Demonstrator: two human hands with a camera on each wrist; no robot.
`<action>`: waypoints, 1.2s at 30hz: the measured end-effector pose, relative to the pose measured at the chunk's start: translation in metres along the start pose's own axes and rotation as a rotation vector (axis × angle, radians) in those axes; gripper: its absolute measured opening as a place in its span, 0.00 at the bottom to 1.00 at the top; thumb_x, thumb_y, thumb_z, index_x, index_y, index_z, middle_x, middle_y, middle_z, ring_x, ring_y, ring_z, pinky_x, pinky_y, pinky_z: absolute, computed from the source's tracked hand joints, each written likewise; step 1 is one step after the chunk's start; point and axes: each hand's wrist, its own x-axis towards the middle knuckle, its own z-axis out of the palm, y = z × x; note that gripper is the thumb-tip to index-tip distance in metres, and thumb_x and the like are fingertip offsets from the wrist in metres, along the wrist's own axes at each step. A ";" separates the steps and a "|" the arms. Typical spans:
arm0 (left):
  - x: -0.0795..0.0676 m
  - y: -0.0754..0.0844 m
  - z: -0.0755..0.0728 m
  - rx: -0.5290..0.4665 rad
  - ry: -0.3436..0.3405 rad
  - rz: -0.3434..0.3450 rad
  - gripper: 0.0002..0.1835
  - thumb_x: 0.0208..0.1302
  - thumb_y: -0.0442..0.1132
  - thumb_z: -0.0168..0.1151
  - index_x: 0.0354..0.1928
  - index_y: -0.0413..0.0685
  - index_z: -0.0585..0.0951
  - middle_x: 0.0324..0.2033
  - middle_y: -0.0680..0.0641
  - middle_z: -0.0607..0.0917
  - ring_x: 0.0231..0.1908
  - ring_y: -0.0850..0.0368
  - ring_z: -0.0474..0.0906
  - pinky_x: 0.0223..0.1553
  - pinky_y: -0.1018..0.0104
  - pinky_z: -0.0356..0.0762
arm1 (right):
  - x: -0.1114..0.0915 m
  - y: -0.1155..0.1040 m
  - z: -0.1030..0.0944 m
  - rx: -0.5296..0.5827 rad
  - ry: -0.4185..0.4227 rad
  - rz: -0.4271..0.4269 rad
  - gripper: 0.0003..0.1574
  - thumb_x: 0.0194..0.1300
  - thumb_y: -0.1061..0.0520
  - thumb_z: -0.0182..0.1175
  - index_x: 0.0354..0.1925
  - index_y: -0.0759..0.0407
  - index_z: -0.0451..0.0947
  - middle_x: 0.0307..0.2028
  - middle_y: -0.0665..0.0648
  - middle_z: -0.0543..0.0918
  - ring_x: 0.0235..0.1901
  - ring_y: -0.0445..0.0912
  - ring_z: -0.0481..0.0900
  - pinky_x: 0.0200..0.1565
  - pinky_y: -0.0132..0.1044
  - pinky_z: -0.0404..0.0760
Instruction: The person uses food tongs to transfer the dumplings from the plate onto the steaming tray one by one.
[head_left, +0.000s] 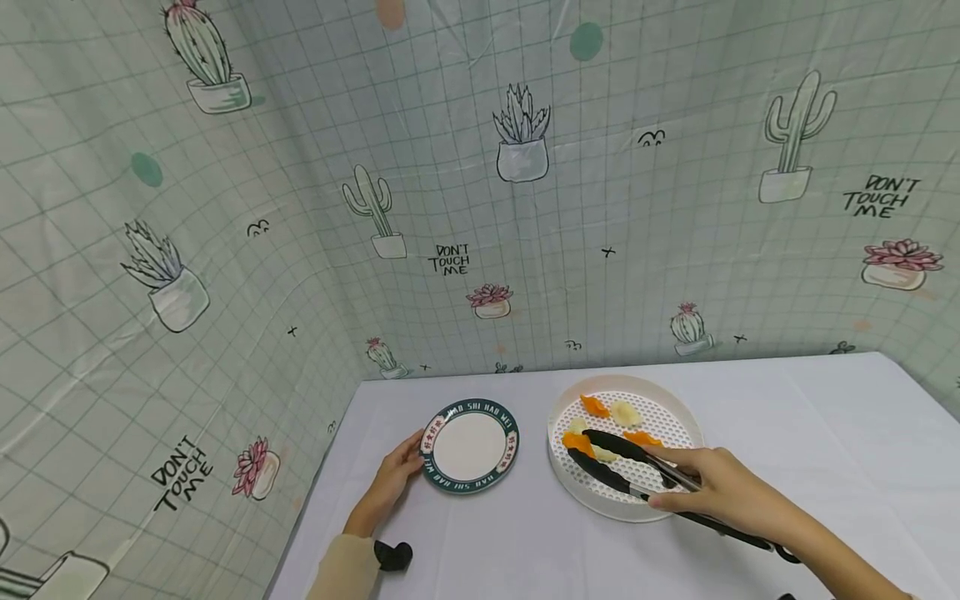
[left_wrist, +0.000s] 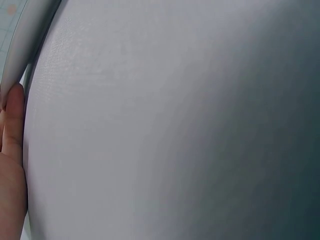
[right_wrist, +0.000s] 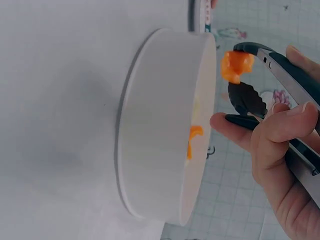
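Observation:
My right hand (head_left: 716, 487) grips black-tipped metal tongs (head_left: 611, 479) over a round white container (head_left: 562, 492) with a perforated bottom. Between the tongs' tips is a wavy orange piece (right_wrist: 235, 65), raised above the container's rim in the right wrist view. Other orange pieces (head_left: 595, 406) and pale yellow pieces (head_left: 625, 414) lie in the container. My left hand (head_left: 393, 479) holds the left rim of a white plate (head_left: 468, 446) with a green lettered border. In the left wrist view, one finger (left_wrist: 14, 120) reaches under the rim; the other fingers are mostly out of frame.
Plate and container stand side by side on a white-covered table (head_left: 480, 542). A cactus-printed cloth (head_left: 555, 208) hangs behind the table and along its left side. Beside the left sleeve (head_left: 345, 567), a small black object (head_left: 393, 556) shows.

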 end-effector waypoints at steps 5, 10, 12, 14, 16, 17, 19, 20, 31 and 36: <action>0.002 -0.003 0.000 0.006 0.006 0.002 0.28 0.73 0.27 0.48 0.73 0.30 0.60 0.71 0.31 0.62 0.70 0.34 0.59 0.70 0.43 0.55 | -0.008 0.008 -0.004 -0.032 0.005 -0.021 0.44 0.58 0.45 0.72 0.64 0.70 0.74 0.24 0.42 0.70 0.26 0.34 0.63 0.29 0.31 0.65; 0.004 -0.003 0.000 0.008 0.009 -0.014 0.28 0.73 0.27 0.47 0.73 0.30 0.60 0.71 0.30 0.62 0.70 0.34 0.60 0.69 0.43 0.57 | -0.015 0.015 -0.009 -0.051 0.004 -0.023 0.42 0.59 0.46 0.72 0.63 0.69 0.74 0.20 0.41 0.56 0.22 0.33 0.57 0.24 0.30 0.61; 0.003 -0.002 0.000 0.007 0.009 -0.019 0.28 0.73 0.27 0.47 0.73 0.29 0.59 0.71 0.30 0.61 0.70 0.34 0.59 0.69 0.43 0.57 | -0.017 0.018 -0.011 -0.053 0.001 -0.022 0.42 0.59 0.46 0.72 0.63 0.69 0.74 0.19 0.41 0.55 0.21 0.33 0.55 0.22 0.31 0.60; 0.002 -0.001 0.000 0.004 0.006 -0.014 0.28 0.73 0.27 0.47 0.73 0.29 0.59 0.71 0.30 0.61 0.70 0.34 0.58 0.70 0.43 0.56 | -0.019 0.020 -0.013 -0.055 -0.006 -0.017 0.42 0.59 0.47 0.72 0.63 0.69 0.74 0.19 0.41 0.55 0.21 0.32 0.55 0.22 0.31 0.59; 0.001 0.000 0.000 0.009 0.009 -0.010 0.28 0.73 0.27 0.47 0.73 0.29 0.59 0.71 0.30 0.62 0.71 0.33 0.57 0.70 0.42 0.54 | -0.021 0.022 -0.015 -0.067 -0.005 -0.018 0.41 0.59 0.47 0.72 0.63 0.69 0.75 0.19 0.41 0.55 0.20 0.32 0.55 0.22 0.30 0.60; 0.001 0.000 0.000 0.011 0.009 -0.007 0.28 0.73 0.27 0.48 0.73 0.29 0.60 0.71 0.30 0.62 0.71 0.33 0.56 0.70 0.42 0.54 | -0.022 0.023 -0.015 -0.073 -0.005 -0.019 0.41 0.58 0.47 0.72 0.62 0.70 0.75 0.19 0.40 0.55 0.20 0.32 0.55 0.22 0.30 0.60; 0.000 0.000 0.000 0.015 0.011 0.000 0.28 0.73 0.27 0.48 0.72 0.30 0.60 0.71 0.30 0.62 0.71 0.33 0.55 0.70 0.41 0.53 | -0.023 0.026 -0.016 -0.084 -0.005 -0.017 0.41 0.58 0.47 0.72 0.62 0.70 0.75 0.19 0.40 0.55 0.20 0.32 0.54 0.22 0.30 0.59; 0.000 0.001 -0.001 0.020 0.013 0.001 0.28 0.72 0.27 0.49 0.72 0.30 0.61 0.71 0.30 0.63 0.72 0.33 0.54 0.70 0.41 0.53 | -0.023 0.027 -0.017 -0.089 -0.006 -0.015 0.41 0.58 0.47 0.72 0.62 0.70 0.75 0.18 0.40 0.55 0.20 0.32 0.54 0.22 0.30 0.59; 0.001 0.000 0.000 0.002 0.004 -0.017 0.28 0.72 0.26 0.47 0.73 0.29 0.59 0.71 0.30 0.61 0.70 0.34 0.58 0.69 0.43 0.57 | -0.028 0.035 -0.026 -0.092 -0.057 -0.008 0.41 0.59 0.48 0.72 0.61 0.72 0.74 0.18 0.40 0.54 0.19 0.32 0.53 0.21 0.29 0.56; 0.001 0.000 0.000 0.010 0.015 -0.021 0.28 0.72 0.26 0.47 0.73 0.29 0.59 0.71 0.30 0.61 0.71 0.34 0.56 0.70 0.43 0.56 | -0.028 0.039 -0.029 -0.090 -0.064 -0.014 0.41 0.59 0.48 0.72 0.61 0.73 0.74 0.18 0.40 0.55 0.19 0.32 0.54 0.20 0.29 0.57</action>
